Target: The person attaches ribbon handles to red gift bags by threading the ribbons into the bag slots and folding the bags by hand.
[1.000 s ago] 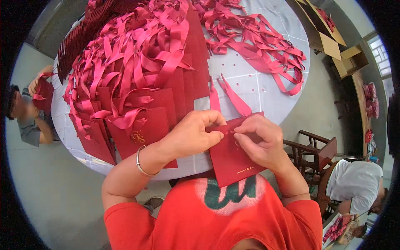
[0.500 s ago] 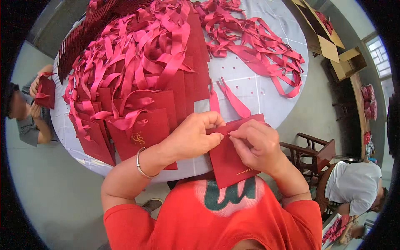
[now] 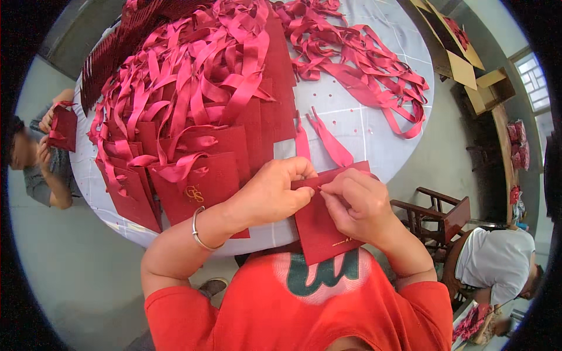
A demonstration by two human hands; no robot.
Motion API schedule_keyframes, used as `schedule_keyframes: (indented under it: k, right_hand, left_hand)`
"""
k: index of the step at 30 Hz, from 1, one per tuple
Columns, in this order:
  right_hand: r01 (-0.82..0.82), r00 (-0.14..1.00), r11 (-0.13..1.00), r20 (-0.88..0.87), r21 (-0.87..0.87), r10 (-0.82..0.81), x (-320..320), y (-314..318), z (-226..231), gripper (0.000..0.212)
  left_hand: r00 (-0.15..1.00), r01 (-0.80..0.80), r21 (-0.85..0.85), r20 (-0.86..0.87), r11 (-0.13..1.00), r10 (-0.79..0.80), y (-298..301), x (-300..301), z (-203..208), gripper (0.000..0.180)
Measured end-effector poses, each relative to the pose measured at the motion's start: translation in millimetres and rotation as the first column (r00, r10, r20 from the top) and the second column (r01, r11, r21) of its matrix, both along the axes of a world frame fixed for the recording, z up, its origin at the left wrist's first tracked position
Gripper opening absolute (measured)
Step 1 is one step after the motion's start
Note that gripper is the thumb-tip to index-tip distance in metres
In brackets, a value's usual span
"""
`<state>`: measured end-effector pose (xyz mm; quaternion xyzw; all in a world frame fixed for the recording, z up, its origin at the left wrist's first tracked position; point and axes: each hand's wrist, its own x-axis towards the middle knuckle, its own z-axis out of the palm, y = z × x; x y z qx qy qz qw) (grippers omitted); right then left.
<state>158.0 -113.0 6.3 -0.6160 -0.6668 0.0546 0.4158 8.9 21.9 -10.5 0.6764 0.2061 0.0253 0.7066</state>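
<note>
A dark red paper gift bag point(image 3: 325, 234) is held upright near my chest at the table's near edge. My left hand point(image 3: 272, 190) grips its upper left edge, with thumb in front and fingers curled behind. On the bag's front, close to the left thumb tip, my right hand point(image 3: 358, 202) pinches something tiny; the fingertips hide most of it. A pink-red ribbon point(image 3: 332, 143) lies on the tablecloth just beyond the bag's top edge. Left of my hands stand many similar bags point(image 3: 199, 187) in rows, ribbon handles point(image 3: 193, 76) heaped over them.
Loose ribbons point(image 3: 374, 70) lie tangled on the far right of the round table's white cloth point(image 3: 404, 35). A co-worker point(image 3: 47, 152) at the left handles another red bag point(image 3: 63, 127). Wooden chair point(image 3: 439, 216), cardboard box point(image 3: 492, 90) and a seated person point(image 3: 497, 263) are at right.
My right fingers have shifted very slightly left on the bag, while my left hand stays put. The co-worker's lower hand at the left has moved up a little toward their bag.
</note>
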Motion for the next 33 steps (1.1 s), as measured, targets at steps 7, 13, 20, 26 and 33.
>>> schedule_keyframes:
  k: [7,13,20,26,33]
  right_hand:
    - [-0.022,0.985,1.0,0.173,0.012,0.02,-5,1,-1,0.016]
    - [0.036,0.966,0.998,0.257,-0.042,-0.024,-11,0,3,0.015]
    - [0.043,0.92,0.983,0.392,-0.178,0.03,-19,6,4,0.011]
    - [0.061,0.963,0.988,0.268,-0.138,-0.022,-15,10,-3,0.011]
    - [0.074,0.995,0.969,-0.046,-0.236,-0.088,-1,15,6,0.012]
  left_hand:
    - [1.0,-0.002,0.043,0.01,0.999,0.001,0,-1,-3,0.013]
    - [1.0,0.0,0.063,0.003,0.998,0.0,0,-1,-6,0.013]
    - [1.0,0.008,0.12,-0.004,0.993,-0.007,2,0,-13,0.013]
    - [0.989,-0.057,0.162,0.144,0.985,0.033,-1,-1,-16,0.016]
    - [0.998,0.01,0.223,0.056,0.975,-0.023,0,-2,-4,0.017]
